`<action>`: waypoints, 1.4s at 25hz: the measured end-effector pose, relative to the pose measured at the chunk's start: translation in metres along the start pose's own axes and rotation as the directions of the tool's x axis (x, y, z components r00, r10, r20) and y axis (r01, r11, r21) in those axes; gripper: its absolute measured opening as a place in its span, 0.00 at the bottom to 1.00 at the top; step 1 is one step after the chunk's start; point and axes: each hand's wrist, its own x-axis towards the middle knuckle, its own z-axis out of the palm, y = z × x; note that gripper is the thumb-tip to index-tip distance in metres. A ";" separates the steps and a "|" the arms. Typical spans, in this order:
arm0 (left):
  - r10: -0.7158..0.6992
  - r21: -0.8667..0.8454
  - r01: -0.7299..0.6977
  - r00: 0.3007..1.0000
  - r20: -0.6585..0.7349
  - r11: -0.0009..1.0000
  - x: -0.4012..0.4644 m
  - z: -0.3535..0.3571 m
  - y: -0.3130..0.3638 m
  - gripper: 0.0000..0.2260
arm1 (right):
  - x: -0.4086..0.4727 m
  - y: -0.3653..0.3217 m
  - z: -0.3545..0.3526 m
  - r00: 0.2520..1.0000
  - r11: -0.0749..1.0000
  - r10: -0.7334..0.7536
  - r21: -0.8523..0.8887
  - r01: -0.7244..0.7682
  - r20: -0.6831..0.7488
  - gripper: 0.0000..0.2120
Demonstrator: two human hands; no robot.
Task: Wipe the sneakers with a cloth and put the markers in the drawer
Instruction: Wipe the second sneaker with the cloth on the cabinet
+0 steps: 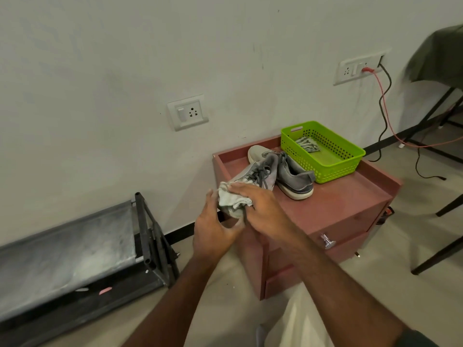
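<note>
While one sneaker (253, 176) is held tilted off the surface (345, 204), its heel is gripped from below by the left hand (213, 229). Just right of that, a cloth (231, 199) is pressed onto the heel by the right hand (255, 204), fingers flat and closed on it. Beyond the right hand, the second sneaker (293, 176) rests upright beside a green basket (325, 151). No markers are seen. Firm, overlapping strokes toward the toe are advised, with the shoe kept steady.
</note>
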 end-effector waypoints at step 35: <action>-0.046 -0.099 0.031 0.987 -0.153 0.995 0.020 -0.012 0.002 0.32 | -0.024 0.040 -0.042 0.993 0.985 0.010 -0.175 0.012 0.120 0.27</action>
